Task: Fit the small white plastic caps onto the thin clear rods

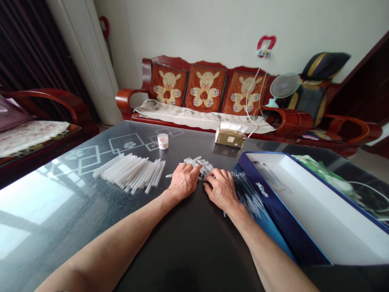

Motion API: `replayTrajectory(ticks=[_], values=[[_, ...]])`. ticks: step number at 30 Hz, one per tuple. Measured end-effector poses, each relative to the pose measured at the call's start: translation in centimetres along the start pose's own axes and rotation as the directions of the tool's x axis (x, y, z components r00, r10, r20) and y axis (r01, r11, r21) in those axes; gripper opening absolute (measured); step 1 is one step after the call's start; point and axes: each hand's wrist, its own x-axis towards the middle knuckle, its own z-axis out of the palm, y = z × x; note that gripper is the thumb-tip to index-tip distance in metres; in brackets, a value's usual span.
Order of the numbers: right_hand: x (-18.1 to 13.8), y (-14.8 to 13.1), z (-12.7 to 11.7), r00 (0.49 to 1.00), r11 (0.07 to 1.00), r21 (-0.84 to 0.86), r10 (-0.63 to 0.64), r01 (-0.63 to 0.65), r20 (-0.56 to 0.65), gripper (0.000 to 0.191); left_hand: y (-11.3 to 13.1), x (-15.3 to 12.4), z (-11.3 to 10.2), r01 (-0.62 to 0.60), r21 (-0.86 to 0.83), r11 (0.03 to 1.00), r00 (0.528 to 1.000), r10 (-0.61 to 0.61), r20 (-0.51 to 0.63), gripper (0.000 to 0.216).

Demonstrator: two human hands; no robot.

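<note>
My left hand (184, 180) rests at the near left side of a heap of small white, cap-like pieces (196, 161), its fingers curled in among them. At the heap's right side, my right hand (223, 187) has thumb and fingers bent close together over the pieces. What either hand's fingertips hold is too small and hidden to make out. Left of my left hand lies a spread of white, straw-like tubes (130, 171). Beside my right hand, many thin, clear sticks with dark parts, like pen refills (251, 196), lie on a blue box lid or sheet (275, 231).
A long blue box (291, 219) with a white inside stands at the right, a green and white bag (323, 174) beyond it. A small white jar (163, 141) and a gold tissue pack (230, 137) are farther back on the dark table (179, 251). Behind stands a wooden sofa (130, 98).
</note>
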Motion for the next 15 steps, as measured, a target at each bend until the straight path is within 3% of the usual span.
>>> replayTrajectory(ticks=[10, 13, 15], values=[[0.13, -0.61, -0.4, 0.999, 0.999, -0.045, -0.008, 0.01, 0.047, 0.012, -0.1, -0.04, 0.32, 0.007, -0.032, 0.999, 1.0, -0.007, -0.008, 0.028], [0.23, -0.51, -0.03, 1.0, 0.997, 0.077, 0.016, -0.015, -0.013, 0.014, -0.09, -0.06, 0.3, -0.002, -0.033, 0.999, 1.0, 0.002, -0.018, 0.027], [0.43, -0.39, 0.42, 0.99, 0.961, 0.27, 0.09, -0.058, -0.106, 0.016, -0.08, -0.08, 0.26, -0.005, -0.036, 0.999, 1.0, 0.004, -0.029, 0.027]])
